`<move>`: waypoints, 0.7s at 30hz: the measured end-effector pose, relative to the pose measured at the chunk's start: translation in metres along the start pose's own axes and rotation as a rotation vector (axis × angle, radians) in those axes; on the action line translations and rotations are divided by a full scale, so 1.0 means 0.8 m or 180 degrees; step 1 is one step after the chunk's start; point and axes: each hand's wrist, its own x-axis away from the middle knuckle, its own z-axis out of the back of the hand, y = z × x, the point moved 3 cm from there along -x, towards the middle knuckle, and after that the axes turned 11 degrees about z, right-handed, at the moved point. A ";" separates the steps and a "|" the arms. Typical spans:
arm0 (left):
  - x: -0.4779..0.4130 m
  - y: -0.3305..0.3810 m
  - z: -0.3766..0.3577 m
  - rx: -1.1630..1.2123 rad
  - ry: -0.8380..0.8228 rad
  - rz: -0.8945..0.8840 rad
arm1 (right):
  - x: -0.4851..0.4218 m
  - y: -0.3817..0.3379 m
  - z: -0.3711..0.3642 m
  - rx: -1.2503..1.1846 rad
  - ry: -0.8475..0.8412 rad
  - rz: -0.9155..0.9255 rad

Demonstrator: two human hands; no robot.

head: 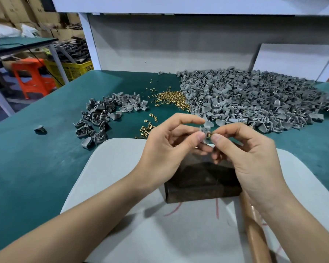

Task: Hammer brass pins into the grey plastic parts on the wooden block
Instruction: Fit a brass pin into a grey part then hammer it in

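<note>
Wooden block (201, 184): directly beneath both hands.
Hammer handle (254, 234): right of the block, nearest the right hand (251, 158).
Left hand (165, 149): pinches the grey part (204, 128) above the block's far edge.
Right hand: pinches a brass pin (209, 134), pointing leftward into the part.

Factory workbench, heaped grey parts (251, 99), cartons (17, 8)

We see matt grey plastic parts (245, 103) at upper right, shiny brass pins (171, 99) at centre, a dark, smooth-faced wooden block (201, 181) below, and a matt green tabletop (36, 149).
</note>
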 end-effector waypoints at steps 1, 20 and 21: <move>-0.001 0.000 0.000 0.0160 -0.0051 0.0099 | 0.000 0.000 0.000 -0.0012 0.0030 -0.0016; -0.005 -0.003 0.001 0.0291 -0.0267 0.0467 | 0.000 0.004 0.002 0.0040 0.0173 -0.0097; -0.006 -0.003 0.001 0.0288 -0.0264 0.0472 | 0.000 0.004 0.002 0.0040 0.0176 -0.0112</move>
